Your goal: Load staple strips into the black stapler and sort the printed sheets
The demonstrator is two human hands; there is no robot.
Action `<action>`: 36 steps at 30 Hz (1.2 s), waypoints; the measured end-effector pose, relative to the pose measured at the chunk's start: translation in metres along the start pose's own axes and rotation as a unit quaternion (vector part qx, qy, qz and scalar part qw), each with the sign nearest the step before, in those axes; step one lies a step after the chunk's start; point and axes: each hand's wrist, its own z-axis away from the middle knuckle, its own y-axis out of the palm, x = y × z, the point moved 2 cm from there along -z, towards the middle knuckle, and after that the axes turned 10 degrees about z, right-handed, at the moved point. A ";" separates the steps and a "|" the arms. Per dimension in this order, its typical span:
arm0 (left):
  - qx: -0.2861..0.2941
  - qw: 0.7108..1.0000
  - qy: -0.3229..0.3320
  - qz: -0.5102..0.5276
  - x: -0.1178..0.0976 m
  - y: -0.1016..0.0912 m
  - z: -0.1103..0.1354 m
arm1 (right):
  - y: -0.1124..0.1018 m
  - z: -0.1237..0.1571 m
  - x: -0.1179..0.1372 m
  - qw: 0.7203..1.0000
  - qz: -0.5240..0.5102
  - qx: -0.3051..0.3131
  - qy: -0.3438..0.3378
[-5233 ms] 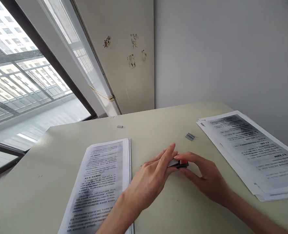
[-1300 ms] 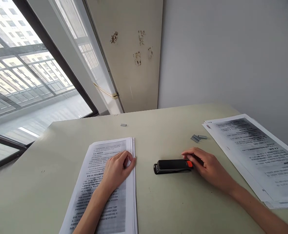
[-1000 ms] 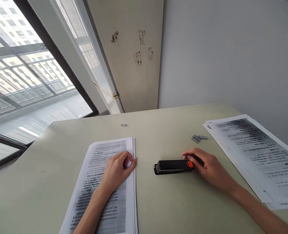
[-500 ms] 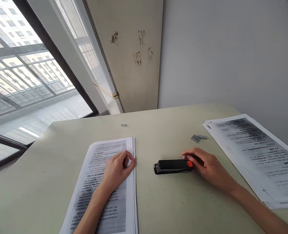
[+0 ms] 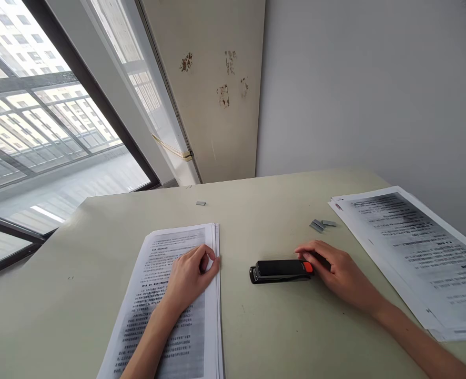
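A black stapler (image 5: 278, 270) with an orange rear tip lies flat on the pale green table (image 5: 280, 337). My right hand (image 5: 341, 273) is curled at its orange end, fingertips touching it. To the left lies a stack of printed sheets (image 5: 165, 247). My left hand (image 5: 188, 276) rests on that stack near its right edge, fingers curled against the top sheets. Whether it pinches a sheet I cannot tell.
A second, fanned pile of printed sheets (image 5: 414, 247) covers the table's right side. Loose staple strips (image 5: 322, 225) lie just behind the stapler, and one small strip (image 5: 200, 203) sits near the far edge. A large window (image 5: 39, 131) is at left, walls behind.
Five seconds ago both hands were closed together on the stapler. Since then it was set down and my left hand moved to the left stack. Over the last second, nothing moved.
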 end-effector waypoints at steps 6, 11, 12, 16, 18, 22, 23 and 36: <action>-0.001 1.000 0.003 0.000 0.000 0.000 0.000 | 0.000 0.000 -0.001 1.000 -0.001 -0.002 0.002; -0.002 1.000 0.003 0.000 0.001 0.000 0.000 | -0.001 0.000 0.000 1.000 -0.005 -0.004 0.013; -0.002 1.000 0.004 0.000 0.001 0.000 0.000 | -0.001 0.000 0.000 1.000 -0.008 -0.005 0.020; -0.002 1.000 0.005 0.001 0.000 0.001 0.000 | -0.002 0.001 -0.002 0.998 -0.033 -0.011 0.046; -0.003 1.000 0.005 0.001 0.000 0.001 0.000 | -0.002 0.001 -0.003 0.997 -0.053 -0.007 0.049; -0.004 1.000 0.004 0.003 0.000 0.001 0.000 | -0.003 0.003 -0.002 0.997 -0.073 0.021 0.033; -0.004 1.000 0.005 0.003 0.000 0.001 -0.001 | -0.003 0.004 -0.001 0.997 -0.069 0.028 0.029; 0.000 1.000 0.007 0.006 -0.004 -0.001 -0.001 | -0.004 0.003 0.007 0.998 -0.013 0.033 -0.046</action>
